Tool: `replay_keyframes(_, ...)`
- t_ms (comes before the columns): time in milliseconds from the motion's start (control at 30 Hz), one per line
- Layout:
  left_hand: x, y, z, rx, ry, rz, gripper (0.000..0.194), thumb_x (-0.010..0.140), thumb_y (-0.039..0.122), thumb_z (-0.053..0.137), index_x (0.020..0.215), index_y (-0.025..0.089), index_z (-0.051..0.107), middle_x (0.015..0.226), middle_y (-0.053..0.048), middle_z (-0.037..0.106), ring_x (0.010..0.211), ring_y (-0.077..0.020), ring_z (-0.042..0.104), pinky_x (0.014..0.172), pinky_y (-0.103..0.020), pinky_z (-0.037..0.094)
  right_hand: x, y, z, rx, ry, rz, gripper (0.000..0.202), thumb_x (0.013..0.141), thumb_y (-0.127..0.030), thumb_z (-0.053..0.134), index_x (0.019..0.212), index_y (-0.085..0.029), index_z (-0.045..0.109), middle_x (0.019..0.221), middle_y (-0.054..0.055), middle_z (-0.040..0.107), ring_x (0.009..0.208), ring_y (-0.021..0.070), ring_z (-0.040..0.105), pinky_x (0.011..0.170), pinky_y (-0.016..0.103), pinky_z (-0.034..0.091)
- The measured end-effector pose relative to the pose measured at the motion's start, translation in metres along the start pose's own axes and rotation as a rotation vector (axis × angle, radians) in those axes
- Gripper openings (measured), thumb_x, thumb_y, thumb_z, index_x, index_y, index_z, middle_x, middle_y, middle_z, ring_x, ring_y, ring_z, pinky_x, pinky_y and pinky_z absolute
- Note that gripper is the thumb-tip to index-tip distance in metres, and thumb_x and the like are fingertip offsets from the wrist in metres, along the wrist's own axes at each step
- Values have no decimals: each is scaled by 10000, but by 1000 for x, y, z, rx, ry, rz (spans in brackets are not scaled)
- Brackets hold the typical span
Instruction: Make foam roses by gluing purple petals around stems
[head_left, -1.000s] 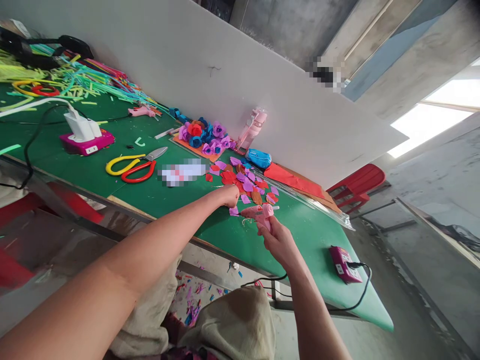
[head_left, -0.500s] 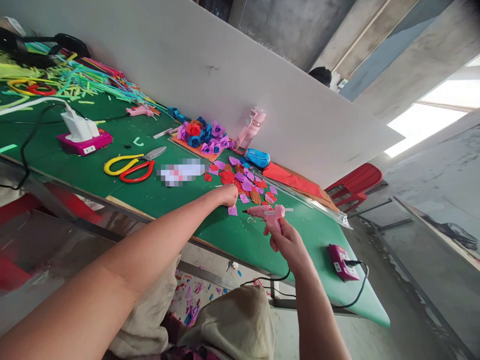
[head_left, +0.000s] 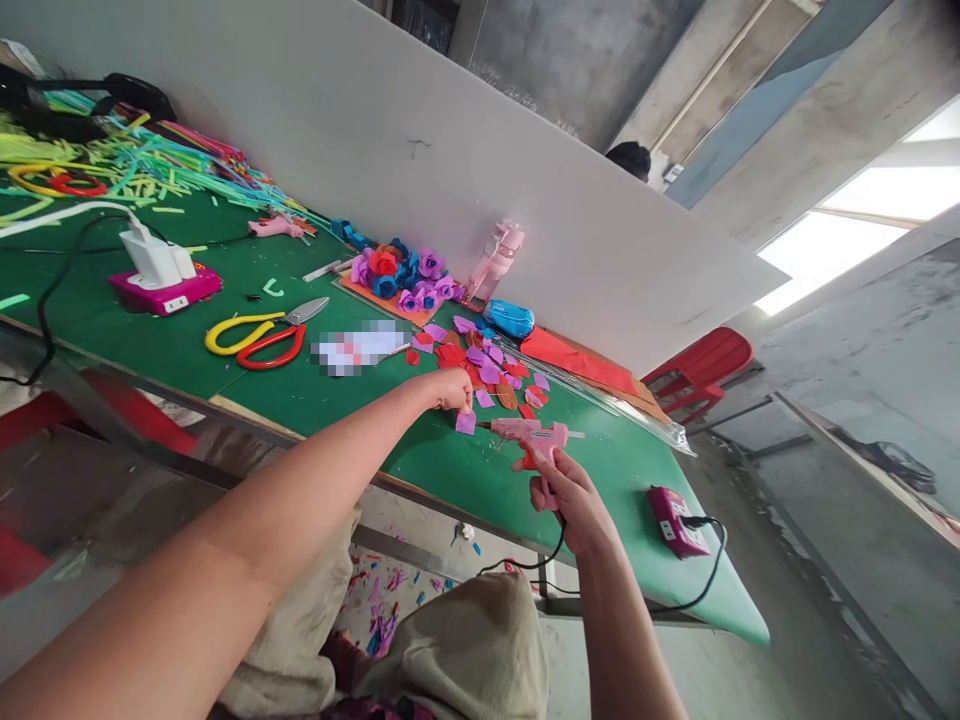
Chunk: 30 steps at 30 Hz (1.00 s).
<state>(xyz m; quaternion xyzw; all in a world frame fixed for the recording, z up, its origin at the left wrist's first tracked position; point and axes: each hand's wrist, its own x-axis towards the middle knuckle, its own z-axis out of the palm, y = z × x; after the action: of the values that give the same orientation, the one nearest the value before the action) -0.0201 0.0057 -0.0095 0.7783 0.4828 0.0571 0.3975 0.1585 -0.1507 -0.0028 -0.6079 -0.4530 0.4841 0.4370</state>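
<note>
Two hands point(head_left: 454, 388), two pink glue guns point(head_left: 529, 436), two magenta power strips point(head_left: 679, 522). One sure pair of scissors point(head_left: 271, 338), plus one more yellow-and-red handle set point(head_left: 79, 186). One pink bottle point(head_left: 501, 258), one blue pouch point(head_left: 511, 319). Paper flowers point(head_left: 384, 263)? Several. Paper petals point(head_left: 490, 373)? Lots, too overlapped to count, lol.

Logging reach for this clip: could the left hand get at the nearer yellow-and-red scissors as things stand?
Probably yes: the scissors lie uncovered on the green table, with a blurred white item between them and the left hand, which would likely first release the purple piece.
</note>
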Motion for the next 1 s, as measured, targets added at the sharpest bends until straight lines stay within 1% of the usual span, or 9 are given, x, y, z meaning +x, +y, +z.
replay_keyframes(100,-1,2,2,-31,-4,-1,110,664,184,654,751,129,692,457,32,474,398,-64,327,431,-215,274,-1,-2,11,-88,3,-13,354,750,-513,583,878,-185,547,798,18,649,394,45,386,379,207,253)
replay_keyframes(200,-3,5,3,-39,2,-8,85,654,151,650,723,119,688,444,35,467,403,-62,328,436,-210,283,1,-2,18,-198,7,-42,371,759,-539,549,853,-180,545,628,-8,606,382,68,381,385,218,284)
replay_keyframes(267,-4,6,3,-36,9,-12,77,641,132,647,705,119,688,454,30,490,415,-66,346,448,-210,296,3,0,20,-279,23,-69,372,760,-550,533,823,-183,541,531,-30,551,376,84,387,390,224,303)
replay_keyframes(367,-5,7,3,-27,17,-10,79,615,113,653,683,125,691,495,18,545,446,-74,381,469,-213,315,5,3,22,-397,51,-91,357,767,-548,511,776,-192,527,468,-44,507,368,96,401,392,227,319)
replay_keyframes(600,-6,7,2,-13,12,-12,126,599,101,645,705,138,701,553,6,604,489,-86,440,480,-203,335,6,3,27,-489,47,-138,312,792,-504,482,767,-197,527,445,-34,523,361,104,417,395,228,332)
replay_keyframes(800,-7,7,2,-8,7,1,134,605,100,638,721,123,701,604,-3,630,510,-83,455,486,-199,335,9,5,29,-512,45,-128,292,790,-491,485,749,-203,512,515,-20,566,369,101,427,403,232,334)
replay_keyframes(933,-7,7,2,-6,9,2,129,601,103,646,718,124,697,625,-6,638,520,-81,465,492,-192,341,9,6,28,-509,47,-135,278,794,-479,484,781,-203,512,583,-6,600,380,99,434,404,232,340)
replay_keyframes(1000,-7,7,2,-4,12,-2,121,591,113,659,706,126,695,627,-8,640,520,-85,467,493,-196,344,9,6,27,-503,47,-149,278,796,-477,484,786,-202,518,569,-11,590,379,98,429,400,229,335)
